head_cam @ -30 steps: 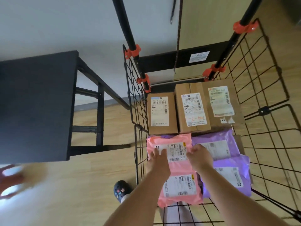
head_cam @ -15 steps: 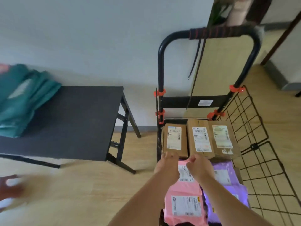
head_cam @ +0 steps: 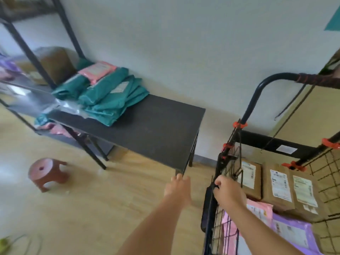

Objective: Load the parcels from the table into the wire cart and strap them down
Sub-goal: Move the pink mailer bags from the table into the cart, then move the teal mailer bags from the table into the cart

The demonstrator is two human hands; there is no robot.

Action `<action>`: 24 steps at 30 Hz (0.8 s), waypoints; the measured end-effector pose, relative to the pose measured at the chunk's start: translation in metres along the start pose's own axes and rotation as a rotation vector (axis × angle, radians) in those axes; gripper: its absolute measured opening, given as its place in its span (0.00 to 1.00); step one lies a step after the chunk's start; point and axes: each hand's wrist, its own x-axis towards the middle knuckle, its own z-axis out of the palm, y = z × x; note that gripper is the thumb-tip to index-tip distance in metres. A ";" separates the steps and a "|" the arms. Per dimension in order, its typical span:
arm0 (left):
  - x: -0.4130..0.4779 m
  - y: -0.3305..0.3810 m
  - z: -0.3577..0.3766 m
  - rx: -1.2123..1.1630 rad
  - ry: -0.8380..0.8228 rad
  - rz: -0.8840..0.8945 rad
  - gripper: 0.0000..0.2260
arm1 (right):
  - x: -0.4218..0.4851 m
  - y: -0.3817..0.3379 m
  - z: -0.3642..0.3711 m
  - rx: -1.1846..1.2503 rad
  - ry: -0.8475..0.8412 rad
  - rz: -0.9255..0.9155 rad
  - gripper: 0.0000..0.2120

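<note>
A pile of teal mailers (head_cam: 110, 96) with a pink mailer (head_cam: 97, 70) on top lies at the far left end of the black table (head_cam: 150, 129). The wire cart (head_cam: 230, 162) stands at the right. It holds three brown boxes (head_cam: 277, 184) at the back, with a pink mailer (head_cam: 261, 212) and a purple mailer (head_cam: 294, 234) in front. My left hand (head_cam: 179, 186) is outside the cart near the table's near corner, fingers apart and holding nothing. My right hand (head_cam: 228, 190) curls around the cart's left wire side.
A red-brown plastic stool (head_cam: 46, 173) stands on the wood floor at the left. A metal shelf rack (head_cam: 27, 52) with a brown parcel (head_cam: 57, 61) rises behind the table's far end. Dark straps (head_cam: 290, 100) hang from the cart's handle (head_cam: 266, 80).
Both hands have left the pink mailer in the cart. My left hand moved left toward the table, my right hand took hold of the cart's side, and the view swung left.
</note>
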 end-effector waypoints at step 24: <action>-0.135 -0.312 -0.013 -0.346 0.192 -0.463 0.25 | -0.089 -0.321 0.108 -0.222 -0.278 -0.571 0.17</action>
